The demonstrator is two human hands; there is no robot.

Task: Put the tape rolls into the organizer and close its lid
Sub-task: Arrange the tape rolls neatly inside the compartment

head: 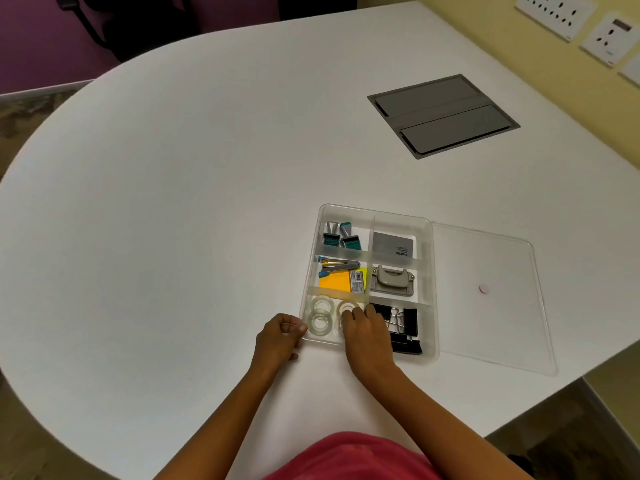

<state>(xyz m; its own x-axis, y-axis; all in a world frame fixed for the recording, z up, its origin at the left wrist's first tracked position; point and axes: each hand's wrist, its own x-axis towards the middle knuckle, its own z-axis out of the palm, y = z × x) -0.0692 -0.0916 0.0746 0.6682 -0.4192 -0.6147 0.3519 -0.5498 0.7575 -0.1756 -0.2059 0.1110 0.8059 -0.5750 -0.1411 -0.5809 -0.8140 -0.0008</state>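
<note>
A clear plastic organizer (427,278) lies on the white table, its lid (485,292) flat on the table to its right. Several clear tape rolls (320,311) lie in the near left compartment. My right hand (363,332) reaches into that compartment, fingertips on a tape roll (346,308) near the divider; whether it grips the roll is unclear. My left hand (278,337) rests against the organizer's near left corner, fingers curled at the rim.
Other compartments hold stamps (341,235), a grey card (393,245), a stapler with sticky notes (341,277), a hole punch (391,280) and black binder clips (405,327). A grey cable hatch (443,114) is set in the table far right. Wall sockets (581,26) sit beyond.
</note>
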